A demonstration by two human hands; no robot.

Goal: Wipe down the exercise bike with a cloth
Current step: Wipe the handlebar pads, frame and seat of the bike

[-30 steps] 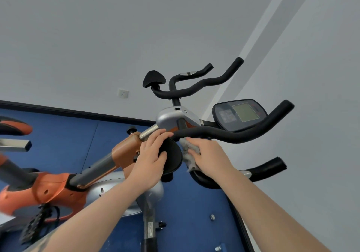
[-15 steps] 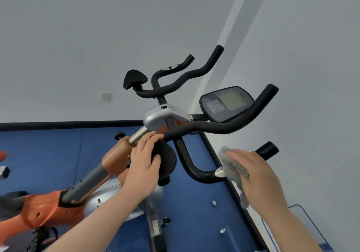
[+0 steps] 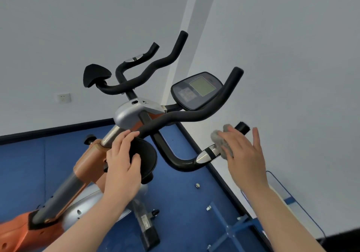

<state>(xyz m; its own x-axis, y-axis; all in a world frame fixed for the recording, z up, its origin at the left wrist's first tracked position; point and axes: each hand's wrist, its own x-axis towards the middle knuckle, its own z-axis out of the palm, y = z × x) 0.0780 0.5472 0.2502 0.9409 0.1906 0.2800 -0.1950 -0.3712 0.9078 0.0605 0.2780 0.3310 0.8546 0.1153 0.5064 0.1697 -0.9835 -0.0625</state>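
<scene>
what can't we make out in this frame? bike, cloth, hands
Head view only:
- Handlebar grip under the grey cloth: covered by the cloth and the right hand.
- Console readout: too small to read.
- Black elbow pad: partly covered by the left hand.
- Orange frame, pedals, seat: cut off by the left and bottom edges.

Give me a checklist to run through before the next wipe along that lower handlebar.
1. Cloth in hand: ok. The right hand presses the grey cloth with straight fingers.
2. Cloth on the bar: ok. It covers the lower handlebar just past the silver sensor.
3. Bike steadied: ok. The left hand rests on the round black pad.
4. Bar end free: ok. The black tip shows beyond the cloth.
5. Dirt left on the grip: cannot tell.
</scene>
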